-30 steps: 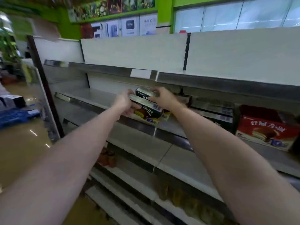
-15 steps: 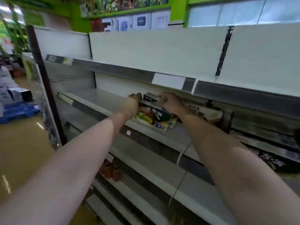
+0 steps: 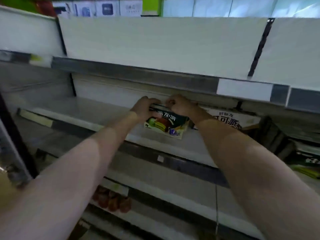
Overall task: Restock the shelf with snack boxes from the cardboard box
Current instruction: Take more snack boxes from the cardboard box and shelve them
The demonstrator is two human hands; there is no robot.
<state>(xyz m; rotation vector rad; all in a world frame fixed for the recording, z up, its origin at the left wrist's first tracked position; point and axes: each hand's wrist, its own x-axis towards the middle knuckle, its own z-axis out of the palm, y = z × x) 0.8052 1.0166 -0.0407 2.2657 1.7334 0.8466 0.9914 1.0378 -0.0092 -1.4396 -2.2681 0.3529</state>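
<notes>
a row of white posters (image 3: 105,9) with dark pictures hangs along the top of the far wall, next to a green pillar (image 3: 150,5). to the right of that runs a band of pale window panes (image 3: 233,6). a blank white label (image 3: 244,89) sits in a grey price rail, with a smaller white tag (image 3: 160,158) on the rail further down. low on the left, a cluster of brownish-red jars (image 3: 112,201) stands together, too blurred to read. a black slotted upright (image 3: 259,47) runs at a slant up the white back panel. at the left edge a dark metal post (image 3: 12,135) rises, with a strip of tan floor (image 3: 5,191) beside it.
</notes>
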